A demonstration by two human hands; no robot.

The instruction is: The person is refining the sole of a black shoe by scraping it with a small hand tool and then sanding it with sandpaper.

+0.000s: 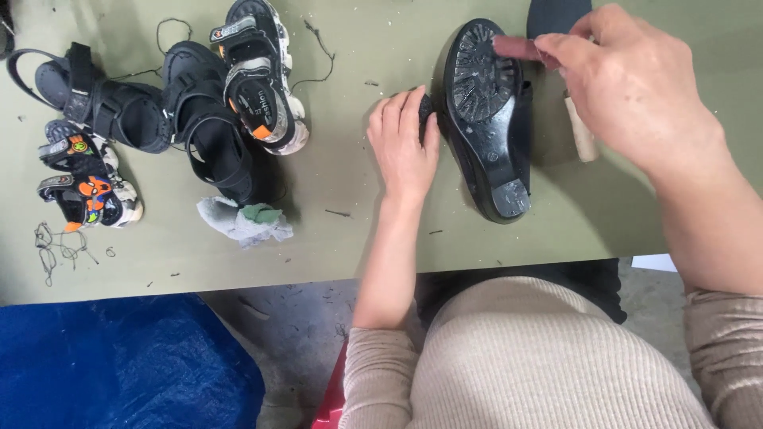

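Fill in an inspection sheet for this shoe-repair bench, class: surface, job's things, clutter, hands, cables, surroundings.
Surface: olive-green table, speckled with dark crumbs.
Job's things: black shoe lying sole up; a reddish-brown strip pressed on its forefoot tread.
Clutter: black sandals, grey-and-orange child's sandal, small cartoon-print sandals, crumpled grey-green rag, loose thread tangle, pale tube beside the shoe.
Hands: left hand steadies the shoe's edge; right hand pinches the strip.
Cables: nothing seen.
Surroundings: blue tarpaulin and grey floor below the table.
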